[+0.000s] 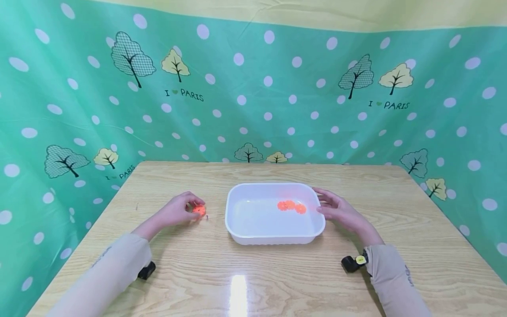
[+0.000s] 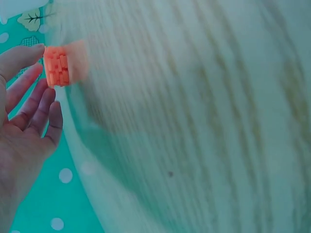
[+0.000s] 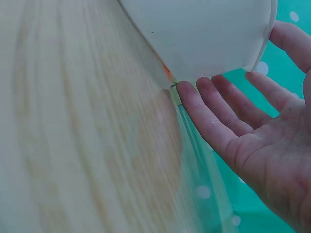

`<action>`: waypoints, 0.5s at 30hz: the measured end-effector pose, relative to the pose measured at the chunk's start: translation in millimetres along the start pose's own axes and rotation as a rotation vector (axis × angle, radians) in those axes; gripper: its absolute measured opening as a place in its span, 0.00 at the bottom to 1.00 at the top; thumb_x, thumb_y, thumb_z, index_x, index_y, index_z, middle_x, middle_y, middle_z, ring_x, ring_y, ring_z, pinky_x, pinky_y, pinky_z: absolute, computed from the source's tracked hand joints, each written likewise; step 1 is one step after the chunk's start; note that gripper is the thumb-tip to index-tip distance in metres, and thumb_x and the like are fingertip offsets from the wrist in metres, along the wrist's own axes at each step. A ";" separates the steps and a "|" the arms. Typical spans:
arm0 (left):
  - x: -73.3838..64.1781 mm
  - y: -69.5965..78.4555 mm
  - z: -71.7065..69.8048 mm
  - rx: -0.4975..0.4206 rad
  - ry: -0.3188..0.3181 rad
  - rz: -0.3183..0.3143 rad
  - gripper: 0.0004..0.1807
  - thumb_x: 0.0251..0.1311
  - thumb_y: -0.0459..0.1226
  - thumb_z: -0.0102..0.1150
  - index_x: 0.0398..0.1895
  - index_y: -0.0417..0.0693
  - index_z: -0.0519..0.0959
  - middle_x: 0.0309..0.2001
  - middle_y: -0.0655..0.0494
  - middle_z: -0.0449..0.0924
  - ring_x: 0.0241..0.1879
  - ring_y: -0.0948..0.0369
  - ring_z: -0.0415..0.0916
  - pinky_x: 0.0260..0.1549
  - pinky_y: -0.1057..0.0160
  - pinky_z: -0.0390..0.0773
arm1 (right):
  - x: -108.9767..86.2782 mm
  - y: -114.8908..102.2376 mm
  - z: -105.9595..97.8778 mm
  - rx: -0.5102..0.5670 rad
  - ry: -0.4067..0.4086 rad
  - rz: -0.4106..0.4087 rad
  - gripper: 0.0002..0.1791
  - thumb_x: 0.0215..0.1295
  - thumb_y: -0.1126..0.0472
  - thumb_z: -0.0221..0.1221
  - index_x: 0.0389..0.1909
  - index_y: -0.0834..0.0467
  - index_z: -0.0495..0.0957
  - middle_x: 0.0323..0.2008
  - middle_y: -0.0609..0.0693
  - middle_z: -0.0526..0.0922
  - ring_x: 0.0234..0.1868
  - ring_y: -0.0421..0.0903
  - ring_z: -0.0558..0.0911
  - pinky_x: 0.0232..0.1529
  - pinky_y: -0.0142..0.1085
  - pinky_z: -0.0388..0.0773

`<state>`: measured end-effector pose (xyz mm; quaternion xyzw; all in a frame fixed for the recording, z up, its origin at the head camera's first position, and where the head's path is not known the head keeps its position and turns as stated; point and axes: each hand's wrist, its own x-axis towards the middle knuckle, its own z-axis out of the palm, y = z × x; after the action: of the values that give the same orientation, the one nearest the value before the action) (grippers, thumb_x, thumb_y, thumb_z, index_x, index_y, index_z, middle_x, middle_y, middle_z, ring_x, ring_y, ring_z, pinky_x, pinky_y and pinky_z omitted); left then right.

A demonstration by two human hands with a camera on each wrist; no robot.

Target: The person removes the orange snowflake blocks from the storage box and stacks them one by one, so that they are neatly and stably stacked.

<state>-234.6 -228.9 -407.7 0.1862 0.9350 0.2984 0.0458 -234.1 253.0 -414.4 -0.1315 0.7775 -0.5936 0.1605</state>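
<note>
Orange piece (image 1: 200,211) in left hand (image 1: 179,211), basin (image 1: 273,240) touching right hand (image 1: 343,214)

orange pieces (image 1: 199,211), white tub (image 1: 273,240), white-dotted green curtain (image 1: 253,61), beige sleeves (image 1: 115,266)

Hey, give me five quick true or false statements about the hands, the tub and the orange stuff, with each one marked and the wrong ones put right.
1. The left hand touches an orange stack. True.
2. The right hand touches nothing. False: it touches the tub.
3. The tub is white. True.
4. The tub is empty. False: orange pieces lie in it, toward its right end.
5. The tub stands on the table. True.
</note>
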 end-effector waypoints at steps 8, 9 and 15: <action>5.0 8.1 -7.3 -0.040 0.035 0.045 0.18 0.49 0.37 0.64 0.46 0.42 0.78 0.42 0.49 0.75 0.41 0.54 0.71 0.41 0.57 0.74 | -0.5 -1.2 -0.4 -0.008 0.002 -0.007 0.36 0.60 0.58 0.57 0.68 0.53 0.54 0.61 0.62 0.63 0.55 0.50 0.71 0.48 0.42 0.75; 6.3 9.4 -7.9 -0.039 0.038 0.062 0.18 0.50 0.36 0.64 0.46 0.42 0.78 0.43 0.48 0.75 0.42 0.53 0.72 0.41 0.57 0.74 | -0.6 -1.3 -0.3 -0.005 0.002 -0.006 0.36 0.60 0.58 0.57 0.68 0.53 0.54 0.61 0.62 0.63 0.55 0.50 0.71 0.48 0.42 0.75; 14.7 22.3 -12.2 -0.037 0.052 0.118 0.17 0.51 0.34 0.62 0.46 0.41 0.77 0.44 0.45 0.75 0.42 0.51 0.73 0.42 0.55 0.75 | -1.8 -1.3 0.7 0.004 -0.004 -0.004 0.36 0.60 0.58 0.57 0.68 0.53 0.53 0.60 0.63 0.63 0.53 0.49 0.72 0.47 0.42 0.76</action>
<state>-243.5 -213.2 -384.5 0.2324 0.9175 0.3227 0.0073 -232.2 252.7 -413.1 -0.1339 0.7756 -0.5955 0.1609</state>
